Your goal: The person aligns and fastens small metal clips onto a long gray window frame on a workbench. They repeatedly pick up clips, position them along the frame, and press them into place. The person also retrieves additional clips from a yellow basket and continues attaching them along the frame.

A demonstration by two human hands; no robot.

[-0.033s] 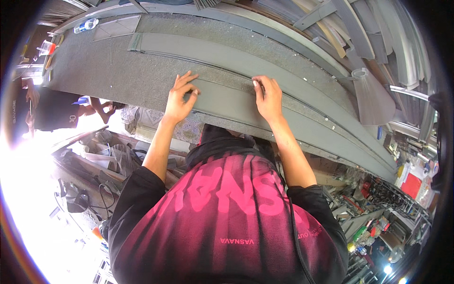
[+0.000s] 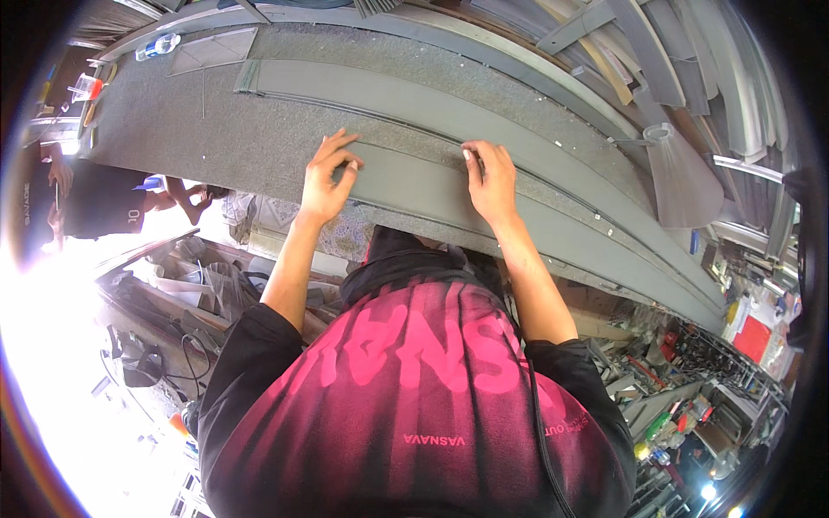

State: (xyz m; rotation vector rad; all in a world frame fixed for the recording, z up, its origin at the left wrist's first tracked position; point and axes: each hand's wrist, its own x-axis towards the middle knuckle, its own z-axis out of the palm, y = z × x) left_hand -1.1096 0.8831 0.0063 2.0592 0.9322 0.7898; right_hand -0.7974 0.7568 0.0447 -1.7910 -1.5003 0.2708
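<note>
A long grey flat strip (image 2: 414, 183) lies along the near side of a grey-covered workbench (image 2: 164, 116). My left hand (image 2: 328, 181) is at its left end, fingers spread and thumb apart, with nothing visible in them. Over the strip's far edge is my right hand (image 2: 490, 180), its fingers curled and thumb close to the index finger. Whatever may be pinched there is too small or hidden to name. A second long grey strip (image 2: 380, 95) runs beyond, roughly alongside, with a narrow dark line along its near edge.
A plastic bottle (image 2: 158, 47) and a red-and-clear cup (image 2: 85, 87) stand at the far left. Long profiles (image 2: 648, 52) lean at the far right near a grey cone-shaped piece (image 2: 682, 177). Another person (image 2: 104, 198) sits at left. Clutter (image 2: 194, 285) lies below the bench.
My left hand has shifted very slightly left, and its fingers have drawn in a little. My right hand has barely moved. The strips look unmoved.
</note>
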